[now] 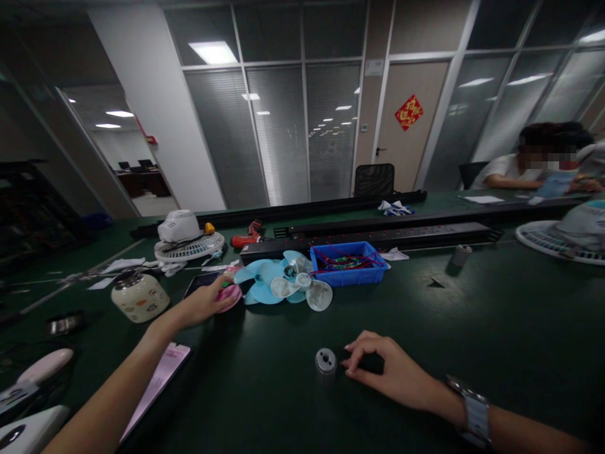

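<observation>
My left hand (pixel 210 299) reaches forward with its fingers closed on a pink round piece (pixel 229 299), left of the blue and clear fan blades (pixel 271 280). Just right of a small grey metal cylinder (pixel 326 362), my right hand (pixel 378 366) hovers over the green table with thumb and fingertips curved towards each other. A narrow gap shows between its fingertips, and it holds nothing. The cylinder stands upright, its holed top facing up. A blue tray (pixel 352 276) of wires and small boards sits behind the blades.
A patterned jar (pixel 140 296) and a phone (pixel 158 384) lie left. White fan housings (pixel 182 236) stand at both sides, with a red drill (pixel 248 236) and long black rails (pixel 378 234) behind. Another cylinder (pixel 460 255) stands right. A person sits at the far right.
</observation>
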Action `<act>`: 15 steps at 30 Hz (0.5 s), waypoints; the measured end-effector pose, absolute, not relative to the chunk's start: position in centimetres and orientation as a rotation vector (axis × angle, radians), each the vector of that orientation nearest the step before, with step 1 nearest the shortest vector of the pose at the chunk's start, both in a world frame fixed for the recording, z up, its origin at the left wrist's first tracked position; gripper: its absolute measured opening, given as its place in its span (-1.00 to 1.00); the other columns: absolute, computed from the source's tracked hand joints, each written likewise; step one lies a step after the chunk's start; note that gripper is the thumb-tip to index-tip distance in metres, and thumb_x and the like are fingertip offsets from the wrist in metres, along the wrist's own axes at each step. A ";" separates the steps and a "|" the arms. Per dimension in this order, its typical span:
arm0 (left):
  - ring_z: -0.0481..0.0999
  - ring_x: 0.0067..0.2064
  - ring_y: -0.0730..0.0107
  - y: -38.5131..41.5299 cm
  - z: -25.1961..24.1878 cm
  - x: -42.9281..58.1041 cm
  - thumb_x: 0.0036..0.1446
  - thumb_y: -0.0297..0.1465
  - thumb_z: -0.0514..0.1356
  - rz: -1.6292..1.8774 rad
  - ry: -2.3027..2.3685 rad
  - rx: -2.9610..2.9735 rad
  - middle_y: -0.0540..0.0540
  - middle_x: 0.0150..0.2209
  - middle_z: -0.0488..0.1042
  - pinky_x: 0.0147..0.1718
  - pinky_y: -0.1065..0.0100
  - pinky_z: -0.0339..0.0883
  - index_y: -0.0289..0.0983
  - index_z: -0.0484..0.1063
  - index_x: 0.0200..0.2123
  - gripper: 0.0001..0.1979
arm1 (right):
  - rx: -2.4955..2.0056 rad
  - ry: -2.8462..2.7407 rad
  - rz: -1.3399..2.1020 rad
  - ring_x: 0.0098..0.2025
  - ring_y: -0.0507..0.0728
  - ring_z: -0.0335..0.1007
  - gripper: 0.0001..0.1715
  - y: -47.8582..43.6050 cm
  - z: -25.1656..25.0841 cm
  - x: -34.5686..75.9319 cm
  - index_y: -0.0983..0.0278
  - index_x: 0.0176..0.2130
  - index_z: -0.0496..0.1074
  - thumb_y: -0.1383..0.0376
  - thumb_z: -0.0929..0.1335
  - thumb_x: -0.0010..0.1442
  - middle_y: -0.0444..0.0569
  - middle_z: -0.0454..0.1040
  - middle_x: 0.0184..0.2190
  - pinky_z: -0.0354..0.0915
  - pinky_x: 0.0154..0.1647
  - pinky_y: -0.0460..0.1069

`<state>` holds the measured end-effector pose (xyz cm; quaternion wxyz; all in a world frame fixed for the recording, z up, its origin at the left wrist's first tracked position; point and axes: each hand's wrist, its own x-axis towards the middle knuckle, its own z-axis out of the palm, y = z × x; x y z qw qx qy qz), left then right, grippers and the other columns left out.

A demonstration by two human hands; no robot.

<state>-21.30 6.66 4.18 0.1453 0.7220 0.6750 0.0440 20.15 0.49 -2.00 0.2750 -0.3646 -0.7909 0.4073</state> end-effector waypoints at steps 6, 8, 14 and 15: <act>0.54 -0.09 0.12 6.8 4.2 -21.2 0.22 -0.04 -0.16 0.187 1.918 2.080 -0.21 -0.07 0.51 -0.10 0.24 0.32 -0.24 0.17 0.14 -0.44 | -0.992 -2.126 1.097 -0.02 0.16 0.42 -0.90 0.4 -1.9 20.1 0.23 -0.34 0.54 0.24 0.43 0.13 -0.02 0.50 -0.22 0.33 0.00 0.09; 0.53 -0.08 0.12 6.9 4.1 -21.2 0.24 -0.09 -0.17 0.162 1.926 2.123 -0.21 -0.07 0.51 -0.09 0.25 0.32 -0.23 0.15 0.17 -0.47 | -0.990 -2.128 1.099 -0.02 0.16 0.42 -0.90 0.4 -1.8 20.0 0.23 -0.34 0.54 0.24 0.43 0.13 -0.02 0.50 -0.22 0.33 0.00 0.09; 0.57 -0.16 0.12 7.3 3.7 -21.4 0.27 -0.23 -0.20 0.054 2.044 2.271 -0.18 -0.18 0.54 -0.16 0.26 0.31 -0.20 0.17 0.12 -0.57 | -0.997 -2.129 1.095 -0.01 0.16 0.42 -0.89 0.4 -1.9 20.1 0.23 -0.34 0.54 0.23 0.43 0.14 -0.02 0.50 -0.21 0.33 0.02 0.08; 0.57 -0.18 0.12 7.3 3.7 -21.4 0.28 -0.23 -0.20 0.058 2.048 2.275 -0.18 -0.20 0.54 -0.18 0.27 0.31 -0.20 0.17 0.11 -0.59 | -0.996 -2.130 1.096 -0.01 0.16 0.42 -0.89 0.4 -1.9 20.1 0.23 -0.34 0.54 0.23 0.43 0.14 -0.02 0.50 -0.20 0.33 0.02 0.08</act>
